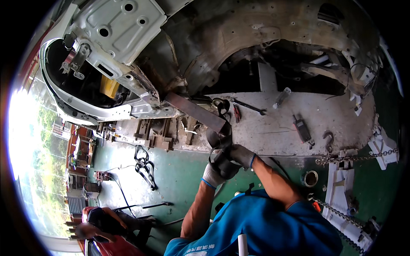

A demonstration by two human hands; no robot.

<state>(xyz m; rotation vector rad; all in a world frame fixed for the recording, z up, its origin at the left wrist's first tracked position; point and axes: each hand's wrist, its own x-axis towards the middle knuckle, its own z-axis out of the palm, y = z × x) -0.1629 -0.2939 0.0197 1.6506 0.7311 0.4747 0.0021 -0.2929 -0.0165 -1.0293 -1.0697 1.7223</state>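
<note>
Both my hands wear pale work gloves with blue cuffs. My left hand [212,176] and my right hand [242,155] are closed round a bunched dark wide strap [226,167], low in front of the metal bench. From there the strap runs up against the near end of a rusty rectangular steel beam [196,113]. How it is fastened there is hard to make out. The beam's far end reaches the torn lower edge of a bare car body [124,38]. My fingertips are partly hidden by the strap's folds.
On the metal bench [256,141] lie a wrench [250,106], red-handled pliers [236,113], a clear bottle [282,97] and a handheld device [302,129]. Chains [356,159] and a can [309,178] are to the right. Dark straps [145,166] lie on the green floor. Another person [111,224] sits lower left.
</note>
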